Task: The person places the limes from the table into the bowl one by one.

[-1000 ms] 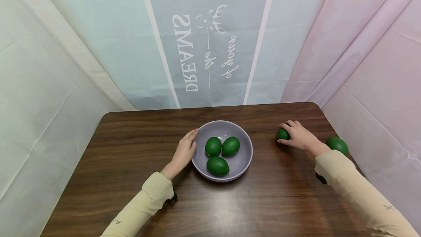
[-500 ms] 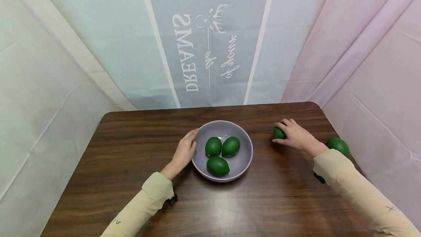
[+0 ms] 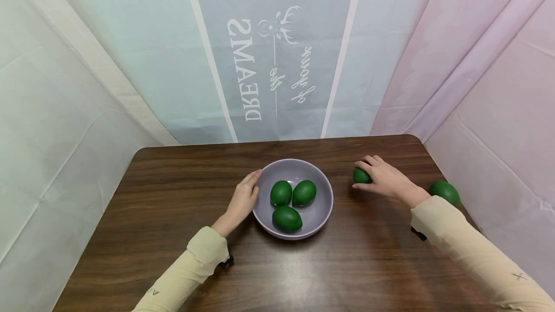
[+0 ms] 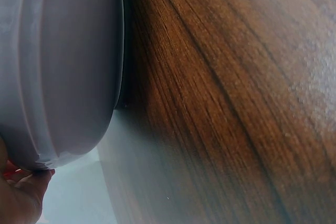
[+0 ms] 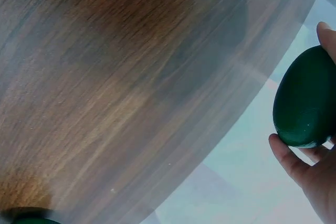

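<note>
A greyish-purple bowl (image 3: 323, 177) holds three green limes: one lime (image 3: 281, 192) at back left, another lime (image 3: 304, 192) at back right and a third lime (image 3: 287, 218) in front. My left hand (image 3: 243, 199) rests with extended fingers against the bowl's left rim; the left wrist view has the bowl's outer wall (image 4: 79, 61) with fingertips at its edge. To the right of the bowl, my right hand (image 3: 386, 177) grips a lime (image 3: 361, 175) between thumb and fingers. In the right wrist view the held lime (image 5: 304, 98) appears clear of the table.
One more lime (image 3: 445, 192) lies near the right edge of the dark wood table (image 3: 173, 196), behind the right wrist. A printed cloth (image 3: 277, 61) hangs along the back, with pale cloth walls (image 3: 507, 124) at both sides.
My right hand has moved left towards the bowl, carrying its lime. The left hand, the bowl and the limes in it have stayed put.
</note>
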A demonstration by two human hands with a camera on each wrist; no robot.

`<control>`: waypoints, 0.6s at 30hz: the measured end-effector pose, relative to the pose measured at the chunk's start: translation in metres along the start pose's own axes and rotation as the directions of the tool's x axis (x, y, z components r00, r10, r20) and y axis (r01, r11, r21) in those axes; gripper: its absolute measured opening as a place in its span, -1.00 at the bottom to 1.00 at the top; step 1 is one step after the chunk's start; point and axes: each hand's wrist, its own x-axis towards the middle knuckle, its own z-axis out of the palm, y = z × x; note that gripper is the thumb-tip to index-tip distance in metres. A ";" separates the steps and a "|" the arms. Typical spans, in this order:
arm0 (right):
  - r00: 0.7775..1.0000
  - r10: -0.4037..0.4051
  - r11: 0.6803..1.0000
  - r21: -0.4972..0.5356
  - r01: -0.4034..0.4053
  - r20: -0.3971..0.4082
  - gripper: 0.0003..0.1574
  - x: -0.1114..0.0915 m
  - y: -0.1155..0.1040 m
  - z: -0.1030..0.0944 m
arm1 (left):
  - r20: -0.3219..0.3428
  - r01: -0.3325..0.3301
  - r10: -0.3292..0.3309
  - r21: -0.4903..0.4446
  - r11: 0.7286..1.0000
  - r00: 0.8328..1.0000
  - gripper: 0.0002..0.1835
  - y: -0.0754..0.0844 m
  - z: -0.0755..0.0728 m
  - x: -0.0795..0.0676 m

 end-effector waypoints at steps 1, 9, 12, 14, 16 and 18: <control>1.000 -0.007 1.000 -0.003 0.007 -0.003 -0.23 0.000 -0.001 0.000 | 0.001 0.000 0.000 0.001 1.000 1.000 -0.55 0.000 0.000 0.000; 0.998 -0.058 0.998 -0.021 0.058 -0.031 -0.23 0.005 -0.010 -0.002 | -0.004 -0.015 0.015 0.012 1.000 1.000 -0.54 0.000 0.000 -0.001; 0.996 -0.082 0.996 -0.023 0.081 -0.048 -0.24 0.006 -0.012 -0.003 | 0.000 -0.009 0.009 0.008 1.000 1.000 -0.54 0.001 -0.001 -0.001; 0.994 -0.095 0.995 -0.024 0.094 -0.061 -0.25 0.006 -0.013 -0.004 | 0.003 -0.003 0.003 0.001 1.000 1.000 -0.54 0.002 -0.001 -0.001; 0.992 -0.106 0.994 -0.024 0.105 -0.073 -0.25 0.007 -0.015 -0.005 | 0.005 0.001 -0.001 -0.001 1.000 1.000 -0.54 0.002 -0.002 -0.001; 0.990 -0.116 0.993 -0.027 0.114 -0.079 -0.24 0.007 -0.015 -0.005 | 0.004 0.002 -0.002 -0.001 1.000 1.000 -0.54 0.002 -0.002 -0.001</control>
